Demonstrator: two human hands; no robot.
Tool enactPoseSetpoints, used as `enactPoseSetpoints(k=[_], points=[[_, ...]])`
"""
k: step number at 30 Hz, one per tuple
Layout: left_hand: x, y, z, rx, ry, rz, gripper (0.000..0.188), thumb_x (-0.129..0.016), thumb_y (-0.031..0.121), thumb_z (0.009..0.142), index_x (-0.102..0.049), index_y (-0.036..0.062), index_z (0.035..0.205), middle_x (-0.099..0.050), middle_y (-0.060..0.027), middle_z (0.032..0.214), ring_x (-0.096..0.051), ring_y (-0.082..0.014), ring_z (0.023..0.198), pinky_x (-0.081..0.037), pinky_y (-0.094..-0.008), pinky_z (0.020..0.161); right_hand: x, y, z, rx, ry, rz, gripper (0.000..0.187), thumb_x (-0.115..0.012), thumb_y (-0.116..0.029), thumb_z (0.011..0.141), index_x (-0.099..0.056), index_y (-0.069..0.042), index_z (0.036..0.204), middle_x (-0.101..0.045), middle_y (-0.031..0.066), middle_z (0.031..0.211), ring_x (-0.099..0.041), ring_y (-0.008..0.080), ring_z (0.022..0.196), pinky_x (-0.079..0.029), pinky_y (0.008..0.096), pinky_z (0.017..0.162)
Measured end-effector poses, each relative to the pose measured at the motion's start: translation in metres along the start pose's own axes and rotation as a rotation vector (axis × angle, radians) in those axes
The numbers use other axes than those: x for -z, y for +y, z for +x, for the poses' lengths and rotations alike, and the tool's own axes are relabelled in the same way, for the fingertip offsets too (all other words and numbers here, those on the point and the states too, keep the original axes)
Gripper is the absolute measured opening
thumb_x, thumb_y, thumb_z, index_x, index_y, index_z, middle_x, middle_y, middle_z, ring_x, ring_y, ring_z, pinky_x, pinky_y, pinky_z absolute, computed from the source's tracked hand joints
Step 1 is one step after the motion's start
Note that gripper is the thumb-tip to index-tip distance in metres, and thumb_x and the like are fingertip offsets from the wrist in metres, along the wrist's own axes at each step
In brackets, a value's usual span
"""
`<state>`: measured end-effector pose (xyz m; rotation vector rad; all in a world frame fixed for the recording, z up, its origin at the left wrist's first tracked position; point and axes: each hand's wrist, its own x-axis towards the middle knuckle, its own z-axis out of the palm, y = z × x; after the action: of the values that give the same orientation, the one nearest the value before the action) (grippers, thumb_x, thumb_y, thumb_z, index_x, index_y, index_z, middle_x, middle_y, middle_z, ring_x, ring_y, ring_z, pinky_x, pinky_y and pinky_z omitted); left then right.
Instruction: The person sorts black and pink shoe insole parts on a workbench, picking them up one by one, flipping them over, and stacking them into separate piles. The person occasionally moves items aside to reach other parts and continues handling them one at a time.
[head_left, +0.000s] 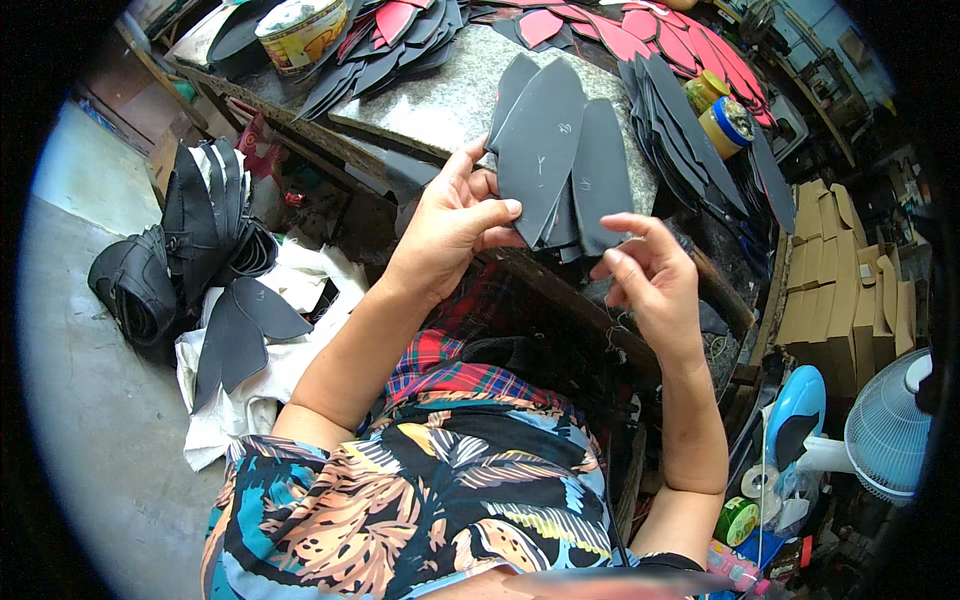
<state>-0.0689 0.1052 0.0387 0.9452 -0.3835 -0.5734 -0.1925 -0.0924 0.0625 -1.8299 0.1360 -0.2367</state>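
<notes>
My left hand (455,215) is closed on a small stack of black leaf-shaped sheet pieces (545,140), its thumb across the front near the lower end. The pieces fan apart at their tops, and faint pale marks show on the front ones. At the lower corner of the rightmost piece (602,175) is my right hand (650,275). Its index finger and thumb are apart, with the index fingertip over the piece's edge; the other fingers curl loosely. Whether it touches the piece is hard to tell.
Beyond my hands lies a worktable with a pale stone slab (440,100), black piles (680,140), red pieces (690,50) and a glue-smeared jar (725,128). Black shoe uppers (180,250) and white cloth (240,400) lie left. Cartons (830,280) and a fan (885,425) stand right.
</notes>
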Motion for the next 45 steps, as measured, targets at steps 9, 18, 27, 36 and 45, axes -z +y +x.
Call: enactPoseSetpoints(k=[9, 18, 27, 36, 45], points=[[-0.021, 0.002, -0.015, -0.042, 0.039, 0.027, 0.077, -0.061, -0.005, 0.086, -0.021, 0.0022, 0.152, -0.056, -0.0184, 0.124, -0.068, -0.0252, 0.099, -0.062, -0.0327, 0.076, 0.007, -0.016, 0.017, -0.059, -0.039, 0.125, 0.030, -0.055, -0.021, 0.101, -0.060, 0.000, 0.122, -0.065, 0.0047, 0.078, -0.056, 0.0052, 0.058, -0.042, 0.0180, 0.051], [-0.047, 0.000, -0.026, 0.281, -0.322, 0.216, 0.057, -0.056, 0.006, 0.098, -0.028, 0.0026, 0.147, -0.064, -0.0149, 0.107, -0.071, -0.0250, 0.089, -0.061, -0.0305, 0.073, 0.005, -0.009, 0.028, 0.003, 0.012, 0.431, 0.027, -0.060, -0.008, 0.097, -0.054, -0.001, 0.122, -0.063, 0.0033, 0.097, -0.058, 0.0064, 0.087, -0.048, 0.0214, 0.072], [-0.039, 0.001, -0.013, -0.054, -0.247, 0.533, 0.050, -0.059, 0.005, 0.097, -0.042, 0.0057, 0.144, -0.063, -0.0089, 0.104, -0.068, -0.0155, 0.091, -0.055, -0.0241, 0.073, 0.124, 0.000, 0.115, 0.272, 0.508, 0.042, 0.024, -0.058, -0.005, 0.097, -0.061, 0.004, 0.119, -0.066, 0.0070, 0.108, -0.062, 0.0110, 0.096, -0.049, 0.0233, 0.087], [-0.034, 0.005, 0.003, -0.536, -0.123, 1.172, 0.032, -0.068, 0.003, 0.086, -0.066, 0.0066, 0.118, -0.065, -0.0061, 0.088, -0.061, -0.0138, 0.070, -0.046, -0.0234, 0.059, 0.155, 0.057, 0.148, 0.068, 0.197, -0.637, 0.040, -0.065, -0.017, 0.092, -0.059, -0.003, 0.129, -0.065, 0.0114, 0.112, -0.060, 0.0175, 0.102, -0.046, 0.0298, 0.092], [-0.045, -0.019, 0.015, -0.622, -0.317, 1.581, 0.059, -0.074, 0.045, 0.079, -0.062, 0.0057, 0.121, -0.057, -0.0170, 0.123, -0.049, -0.0354, 0.121, -0.039, -0.0459, 0.102, 0.141, 0.044, 0.141, -0.172, 0.223, -0.225, 0.064, -0.064, -0.030, 0.095, -0.038, -0.004, 0.148, -0.053, 0.0170, 0.135, -0.050, 0.0219, 0.125, -0.035, 0.0321, 0.108]])
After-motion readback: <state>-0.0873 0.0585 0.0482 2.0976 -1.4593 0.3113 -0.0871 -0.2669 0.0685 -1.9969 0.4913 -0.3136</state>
